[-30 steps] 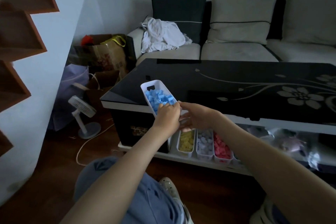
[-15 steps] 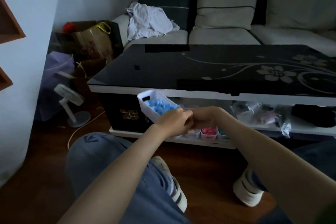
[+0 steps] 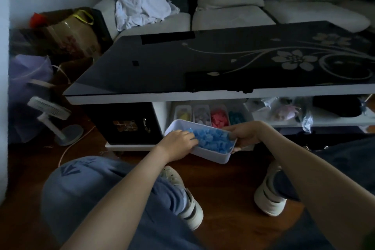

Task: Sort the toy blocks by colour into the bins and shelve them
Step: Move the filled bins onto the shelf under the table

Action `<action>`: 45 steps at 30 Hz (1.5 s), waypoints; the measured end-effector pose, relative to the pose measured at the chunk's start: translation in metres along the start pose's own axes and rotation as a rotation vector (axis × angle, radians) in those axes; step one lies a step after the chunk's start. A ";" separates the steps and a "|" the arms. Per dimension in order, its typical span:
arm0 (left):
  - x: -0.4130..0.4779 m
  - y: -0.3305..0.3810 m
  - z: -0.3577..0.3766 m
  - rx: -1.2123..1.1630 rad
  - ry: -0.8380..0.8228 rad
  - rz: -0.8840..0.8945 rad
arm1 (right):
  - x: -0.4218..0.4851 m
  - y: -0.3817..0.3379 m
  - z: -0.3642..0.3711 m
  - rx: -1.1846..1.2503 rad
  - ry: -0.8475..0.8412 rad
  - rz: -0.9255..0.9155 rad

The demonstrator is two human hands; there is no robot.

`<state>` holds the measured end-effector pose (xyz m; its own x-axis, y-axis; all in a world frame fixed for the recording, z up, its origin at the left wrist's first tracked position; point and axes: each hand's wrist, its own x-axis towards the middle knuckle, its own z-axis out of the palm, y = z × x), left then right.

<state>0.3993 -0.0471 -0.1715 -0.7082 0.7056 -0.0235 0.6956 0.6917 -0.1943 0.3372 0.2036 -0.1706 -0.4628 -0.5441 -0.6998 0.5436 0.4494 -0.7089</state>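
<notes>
Bin [image 3: 211,155] of blue blocks [image 3: 213,141] held low, just near of shelf [image 3: 288,124]. Left hand [image 3: 178,142] fingers curl over left rim. Right hand [image 3: 243,136] fingers pinch right end. Four filled bins [image 3: 200,114] on shelf.

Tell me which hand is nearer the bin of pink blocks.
Right. The right hand grips the blue bin just in front of the pink bin; the left hand holds its other side, farther left.

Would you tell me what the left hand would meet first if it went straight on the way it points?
Probably the blue blocks in the white bin: the left hand points rightward over the rim, fingertips seemingly touching them.
</notes>
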 end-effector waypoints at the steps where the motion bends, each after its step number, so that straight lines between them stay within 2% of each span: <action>1: 0.010 0.000 0.003 0.013 -0.011 -0.001 | 0.001 0.003 -0.006 0.027 0.025 -0.010; 4: 0.035 -0.002 0.013 0.009 -0.020 -0.009 | 0.013 0.015 -0.026 0.091 0.258 -0.103; 6: 0.049 -0.005 0.024 0.013 0.014 -0.036 | 0.027 0.024 -0.039 0.223 0.401 -0.195; 9: 0.082 -0.008 0.037 -0.005 0.007 -0.066 | 0.048 0.028 -0.054 0.299 0.511 -0.239; 13: 0.110 -0.015 0.058 -0.030 -0.129 -0.146 | 0.076 0.029 -0.058 0.334 0.554 -0.198; 16: 0.117 -0.022 0.075 -0.061 -0.154 -0.207 | 0.095 0.033 -0.063 0.302 0.551 -0.185; 20: 0.130 -0.037 0.093 -0.119 -0.141 -0.246 | 0.117 0.033 -0.070 0.255 0.562 -0.088; 26: 0.147 -0.046 0.113 -0.100 -0.173 -0.245 | 0.141 0.030 -0.079 0.219 0.676 -0.102; 29: 0.158 -0.054 0.117 -0.174 -0.170 -0.281 | 0.158 0.037 -0.092 0.197 0.750 -0.056; 33: 0.163 -0.060 0.120 -0.336 -0.125 -0.309 | 0.173 0.050 -0.107 0.296 0.783 -0.046; 38: 0.159 -0.059 0.119 -0.402 -0.103 -0.375 | 0.153 0.032 -0.092 0.332 0.803 -0.071; 45: 0.149 -0.042 0.102 -0.392 -0.133 -0.512 | 0.132 0.018 -0.063 0.131 0.889 0.025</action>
<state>0.2521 0.0128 -0.2663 -0.9528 0.2646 -0.1490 0.2412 0.9575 0.1580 0.2412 0.1843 -0.2812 -0.7913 0.2385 -0.5630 0.6111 0.3402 -0.7147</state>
